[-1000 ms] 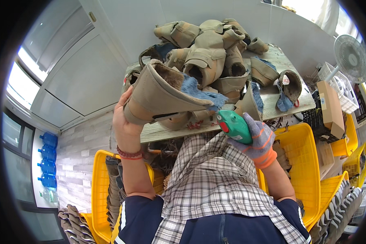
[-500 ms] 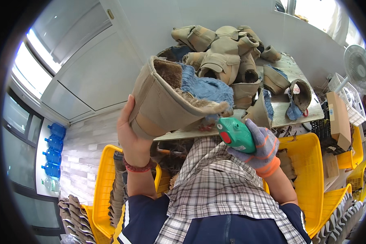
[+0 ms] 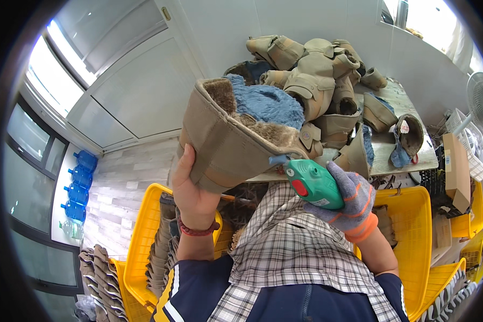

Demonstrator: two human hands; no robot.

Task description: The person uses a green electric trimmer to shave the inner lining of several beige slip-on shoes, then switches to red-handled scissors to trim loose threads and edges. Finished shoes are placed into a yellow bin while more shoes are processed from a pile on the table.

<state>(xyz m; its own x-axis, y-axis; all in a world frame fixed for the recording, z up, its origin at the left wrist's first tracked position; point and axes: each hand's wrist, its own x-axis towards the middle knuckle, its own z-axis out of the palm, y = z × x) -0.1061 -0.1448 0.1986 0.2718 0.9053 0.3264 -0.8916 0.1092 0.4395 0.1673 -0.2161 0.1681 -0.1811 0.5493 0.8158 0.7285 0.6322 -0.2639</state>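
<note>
The bare left hand (image 3: 194, 194) grips a tan boot (image 3: 236, 137) from below, lifted before the counter (image 3: 397, 155). Right of the boot, the gloved right hand (image 3: 348, 199) is closed around a green glue gun (image 3: 312, 182), its nozzle touching the boot's edge. Behind the boot, more tan boots (image 3: 316, 75) pile on the counter; yellow crates (image 3: 408, 214) stand below. Since earlier, the boot has risen nearer the camera.

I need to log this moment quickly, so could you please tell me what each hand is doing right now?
Left hand: bare, closed on the tan boot, holding it up.
Right hand: gloved, closed on the green handheld tool, tip at the boot.
</note>
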